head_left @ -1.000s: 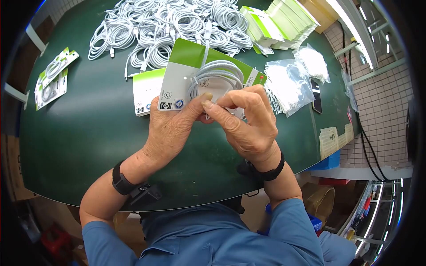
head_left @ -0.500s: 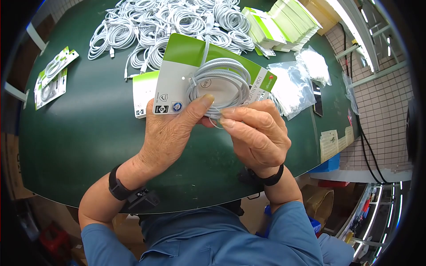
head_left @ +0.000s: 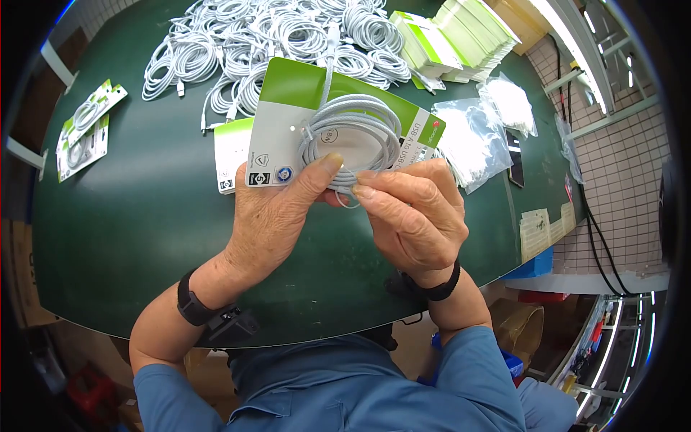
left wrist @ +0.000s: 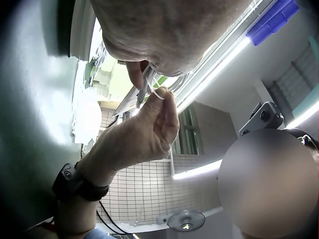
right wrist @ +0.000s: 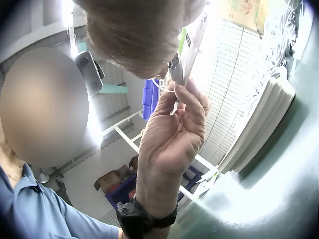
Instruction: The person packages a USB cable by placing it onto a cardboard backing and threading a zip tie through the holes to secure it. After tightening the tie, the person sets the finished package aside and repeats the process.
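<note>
My left hand [head_left: 270,216] grips a green and white cable card [head_left: 284,93], its thumb pressing a coiled grey-white USB cable [head_left: 360,104] against the front. One cable end runs up past the card's top edge. At the coil's lower edge my right hand [head_left: 421,216] pinches a thin white tie [head_left: 344,204] between thumb and forefinger. The tie loops out below the coil, and the left wrist view shows it curving by the right fingertips [left wrist: 162,91]. In the right wrist view a USB plug [right wrist: 175,69] hangs beside the left fingers [right wrist: 189,99]; the card mostly hides behind the hands.
A heap of coiled cables [head_left: 281,32] covers the table's back. Stacked cards [head_left: 461,43] stand at back right, and another card stack [head_left: 227,155] lies behind my left hand. Bags of white ties [head_left: 471,144] and a phone [head_left: 515,162] lie right; carded cables [head_left: 85,137] lie far left.
My right hand has moved right and down from beside the left thumb, drawing the tie out below the coil. The card swung out rightward, then shifted slightly left.
</note>
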The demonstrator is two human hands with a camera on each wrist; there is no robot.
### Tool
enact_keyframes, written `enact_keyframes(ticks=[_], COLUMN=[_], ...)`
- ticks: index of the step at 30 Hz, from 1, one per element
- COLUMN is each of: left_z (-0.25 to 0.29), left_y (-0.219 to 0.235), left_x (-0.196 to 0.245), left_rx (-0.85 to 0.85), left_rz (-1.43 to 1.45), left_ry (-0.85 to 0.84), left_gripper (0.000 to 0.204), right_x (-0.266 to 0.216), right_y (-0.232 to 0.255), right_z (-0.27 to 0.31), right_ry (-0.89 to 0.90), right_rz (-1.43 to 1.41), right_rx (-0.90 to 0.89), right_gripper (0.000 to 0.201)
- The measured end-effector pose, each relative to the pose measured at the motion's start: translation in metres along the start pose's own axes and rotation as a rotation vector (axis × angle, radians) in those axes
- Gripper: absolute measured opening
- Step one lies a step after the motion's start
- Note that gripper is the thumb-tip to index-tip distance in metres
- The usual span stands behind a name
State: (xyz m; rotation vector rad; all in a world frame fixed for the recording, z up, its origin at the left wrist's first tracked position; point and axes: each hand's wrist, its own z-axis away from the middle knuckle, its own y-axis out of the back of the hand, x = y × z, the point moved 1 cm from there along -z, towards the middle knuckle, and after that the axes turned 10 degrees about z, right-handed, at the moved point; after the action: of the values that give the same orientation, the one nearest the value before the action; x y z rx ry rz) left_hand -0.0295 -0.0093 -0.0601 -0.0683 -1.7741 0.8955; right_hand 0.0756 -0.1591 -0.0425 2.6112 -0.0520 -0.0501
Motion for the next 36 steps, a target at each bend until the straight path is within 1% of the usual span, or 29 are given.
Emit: enact_keyframes(ticks=[8, 11, 12, 15, 16, 19, 21, 24, 26, 28, 31, 36], left_z=[0.001, 0.003, 0.003, 0.004, 0.003, 0.003, 0.002, 0.002, 0.001, 0.001, 0.0, -0.005], left_y=[-0.001, 0.001, 0.002, 0.004, 0.004, 0.007, 0.01, 0.014, 0.012, 0.008, 0.009, 0.013], left_x=[-0.001, -0.004, -0.005, -0.006, -0.006, -0.006, -0.008, -0.009, -0.007, -0.005, -0.006, -0.006], left_rx=[-0.006, -0.014, -0.024, -0.035, -0.031, -0.033, -0.023, -0.068, -0.094, -0.103, -0.098, -0.077], left_rz=[0.007, -0.017, -0.042, -0.097, -0.122, -0.154, -0.155, -0.16, -0.162, -0.102, -0.076, -0.071], left_ry=[0.001, -0.002, -0.005, -0.004, 0.006, 0.003, 0.011, -0.008, -0.017, -0.022, -0.01, 0.037], left_gripper=[0.026, 0.025, 0.024, 0.022, 0.021, 0.019, 0.019, 0.019, 0.019, 0.019, 0.02, 0.026], right_x=[0.001, 0.003, 0.003, 0.002, 0.001, -0.003, -0.005, -0.005, -0.004, -0.003, -0.003, 0.007], right_y=[-0.004, -0.007, -0.009, -0.012, -0.011, -0.005, -0.005, -0.005, -0.004, -0.001, 0.001, -0.002], right_z=[-0.004, -0.006, -0.005, 0.0, -0.002, -0.006, -0.006, -0.007, -0.009, -0.013, -0.017, -0.015], right_ry=[-0.014, -0.096, -0.093, -0.177, -0.167, -0.108, -0.082, -0.044, -0.078, -0.091, -0.149, -0.21], right_rz=[-0.016, -0.073, -0.072, -0.132, -0.126, -0.033, -0.02, -0.003, 0.021, 0.035, -0.017, -0.161], right_rx=[-0.019, -0.087, -0.084, -0.106, -0.092, -0.193, -0.18, -0.174, -0.17, -0.168, -0.272, -0.219], right_gripper=[0.033, 0.029, 0.029, 0.025, 0.025, 0.024, 0.024, 0.024, 0.024, 0.024, 0.023, 0.02])
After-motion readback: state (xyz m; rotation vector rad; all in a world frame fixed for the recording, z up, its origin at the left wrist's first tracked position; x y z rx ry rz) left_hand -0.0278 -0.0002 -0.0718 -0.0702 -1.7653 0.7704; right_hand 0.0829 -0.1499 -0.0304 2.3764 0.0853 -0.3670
